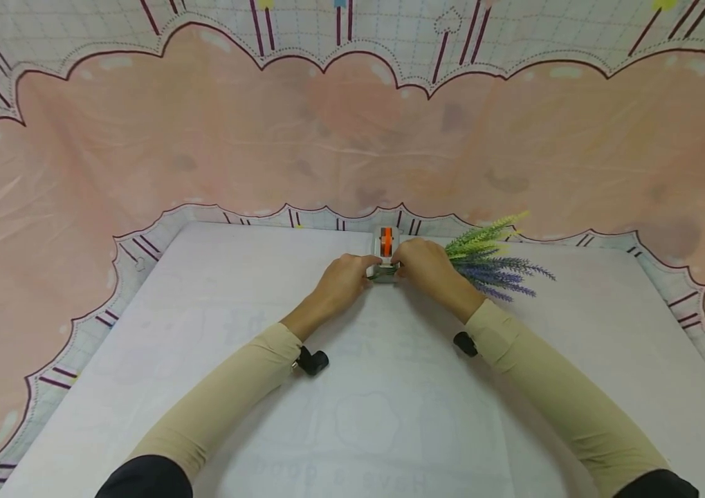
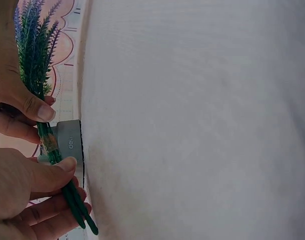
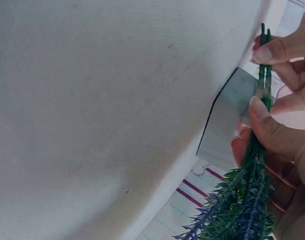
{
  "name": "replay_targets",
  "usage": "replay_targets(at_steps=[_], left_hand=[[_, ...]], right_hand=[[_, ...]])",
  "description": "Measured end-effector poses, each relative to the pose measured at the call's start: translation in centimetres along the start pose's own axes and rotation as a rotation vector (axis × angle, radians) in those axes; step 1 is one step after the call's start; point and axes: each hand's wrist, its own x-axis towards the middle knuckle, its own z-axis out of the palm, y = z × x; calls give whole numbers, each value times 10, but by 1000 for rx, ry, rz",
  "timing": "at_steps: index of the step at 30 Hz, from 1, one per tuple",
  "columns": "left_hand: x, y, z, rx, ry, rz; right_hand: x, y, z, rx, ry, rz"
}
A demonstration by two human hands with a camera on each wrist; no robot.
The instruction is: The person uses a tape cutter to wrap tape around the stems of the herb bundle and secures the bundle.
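A bunch of artificial lavender sprigs [image 1: 498,266], purple and yellow-green, lies across both hands with its heads to the right. My left hand [image 1: 341,282] pinches the green stems [image 2: 75,202] near their lower ends, between thumb and fingers. Closer to the flower heads, my right hand [image 1: 429,268] grips the same bunch. Between the two hands, a shiny brownish band [image 2: 51,142], which looks like tape, circles the stems. Just behind the stems stands a grey tape dispenser [image 2: 68,137] marked "deli", with an orange wheel [image 1: 386,242] in it. The fingers partly hide the dispenser.
The white table [image 1: 352,415] stretches beneath both forearms, and the dispenser stands near its far edge. Beyond hangs a patterned pink and white cloth [image 1: 327,138]. A small black camera [image 1: 313,361] is strapped at the left wrist, another [image 1: 465,344] at the right.
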Motion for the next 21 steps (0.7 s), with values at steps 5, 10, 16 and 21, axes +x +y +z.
replay_targets(at_steps=[5, 10, 16, 21], left_hand=[[0, 0, 0, 16, 0, 13], [2, 0, 0, 35, -7, 24], [3, 1, -1, 63, -27, 14], [4, 3, -4, 73, -43, 23]], right_hand=[[2, 1, 1, 4, -16, 10], [2, 5, 3, 59, -20, 4], [3, 9, 5, 140, -32, -8], [3, 12, 7, 182, -37, -21]])
